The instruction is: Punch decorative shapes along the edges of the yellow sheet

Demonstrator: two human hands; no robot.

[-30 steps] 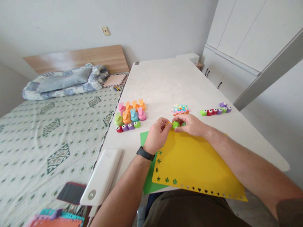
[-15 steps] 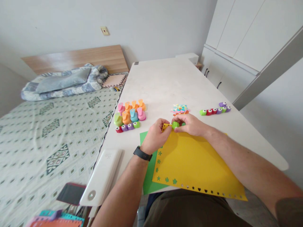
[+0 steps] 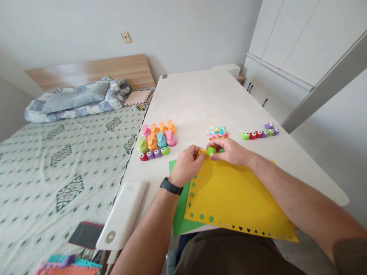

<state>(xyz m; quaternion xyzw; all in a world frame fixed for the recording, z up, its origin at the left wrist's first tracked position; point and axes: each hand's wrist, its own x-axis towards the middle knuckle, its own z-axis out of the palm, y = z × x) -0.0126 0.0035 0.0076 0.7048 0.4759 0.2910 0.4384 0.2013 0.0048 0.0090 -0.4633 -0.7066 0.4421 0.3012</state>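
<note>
A yellow paper sheet [image 3: 235, 198] lies on a green sheet [image 3: 180, 214] near the table's front edge; small shapes are punched out along its left and near edges. My left hand [image 3: 187, 165] pinches the yellow sheet's far left corner, a black band on its wrist. My right hand [image 3: 231, 151] grips a small green punch [image 3: 211, 150] set on that same far edge, fingers curled round it. The two hands almost touch.
Several larger pastel punches [image 3: 157, 137] and a row of small ones [image 3: 153, 154] stand left of my hands. Paper cut-outs [image 3: 218, 132] and another row of small punches [image 3: 259, 134] lie beyond. A white device [image 3: 123, 214] overhangs the table edge; a bed [image 3: 63, 152] lies left.
My left hand has slid slightly along the yellow sheet's corner, and the sheet's corner shows a little more. The right hand and the green punch have barely moved.
</note>
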